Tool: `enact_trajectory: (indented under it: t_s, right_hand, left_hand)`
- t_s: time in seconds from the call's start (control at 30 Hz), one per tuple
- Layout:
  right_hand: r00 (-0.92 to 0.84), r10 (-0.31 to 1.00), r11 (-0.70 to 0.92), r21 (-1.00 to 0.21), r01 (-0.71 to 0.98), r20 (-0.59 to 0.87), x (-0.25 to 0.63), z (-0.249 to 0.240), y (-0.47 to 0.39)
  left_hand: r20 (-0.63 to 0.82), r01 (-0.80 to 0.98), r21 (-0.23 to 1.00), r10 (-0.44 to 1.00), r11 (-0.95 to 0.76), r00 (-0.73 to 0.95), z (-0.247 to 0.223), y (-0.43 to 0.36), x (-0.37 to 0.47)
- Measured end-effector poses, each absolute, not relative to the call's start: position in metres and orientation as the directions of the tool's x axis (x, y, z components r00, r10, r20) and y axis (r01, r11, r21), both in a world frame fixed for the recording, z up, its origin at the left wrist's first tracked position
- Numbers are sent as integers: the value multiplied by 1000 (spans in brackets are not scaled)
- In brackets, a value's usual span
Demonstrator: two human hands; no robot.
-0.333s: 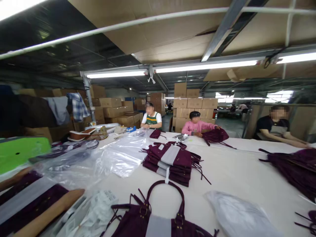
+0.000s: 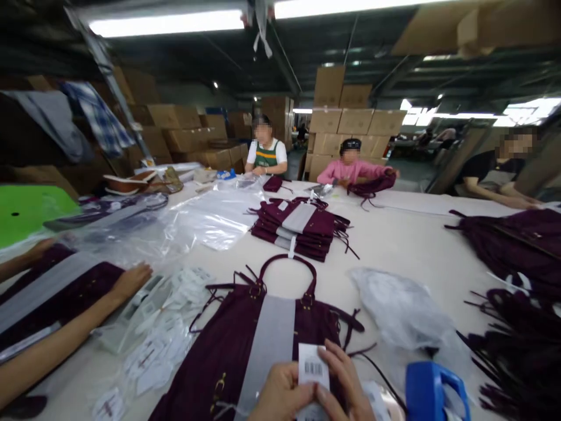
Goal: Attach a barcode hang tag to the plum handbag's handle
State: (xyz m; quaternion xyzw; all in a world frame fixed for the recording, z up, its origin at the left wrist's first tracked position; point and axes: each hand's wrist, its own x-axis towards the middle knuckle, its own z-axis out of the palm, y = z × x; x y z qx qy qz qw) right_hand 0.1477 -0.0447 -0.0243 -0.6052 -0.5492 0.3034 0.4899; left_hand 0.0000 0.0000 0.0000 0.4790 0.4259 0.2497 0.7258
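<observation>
Both hands pinch one small white paper tag printed with a black barcode: the left hand closes on its lower left edge, and the right hand closes on its right edge, fingers curled in and thumbs hidden or overlapping at the bottom of the view. That tag stands upright between them, its long axis running away from the person, barcode near the top. It sits directly over the lower part of the dark plum fabric handbag with a grey centre stripe, which lies flat on the pale table top. The bag's long axis also runs away from the person, so its curved plum handle lies straight ahead of the grip, well beyond the fingertips, and neither hand is clearly nearer to it.

Just right of the right hand a blue plastic tool rests on the table, and beyond it lies a crumpled clear plastic bag. To the left, loose white tags are scattered beside a co-worker's forearm and hand, which rests on another plum bag.

Farther up the table sits a stack of folded plum handbags, with sheets of clear plastic to its left. At the far edge other people sit working, with brown cardboard boxes piled behind them.
</observation>
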Motion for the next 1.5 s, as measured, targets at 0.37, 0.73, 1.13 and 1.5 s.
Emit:
enact_trajectory:
  t_s: [0.37, 0.73, 1.13, 1.5]
  right_hand:
    - [138, 964, -199, -961, -194, -227, 135, -12, -49]
    - [16, 986, -165, -983, 83, -165, 137, -7, -42]
    - [80, 993, -91, -993, 72, -85, 134, -23, -45]
    - [139, 967, -195, -973, -119, -211, 129, -30, -50]
  left_hand:
    - [-435, -163, 795, 738, 584, 516, -12, -8, -3]
    - [-368, 9, 908, 786, 420, 497, -12, -3, -9]
    - [-262, 166, 965, 814, 205, 518, -12, -4, -9]
    - [-162, 305, 952, 844, -2, 512, -21, -11, -9]
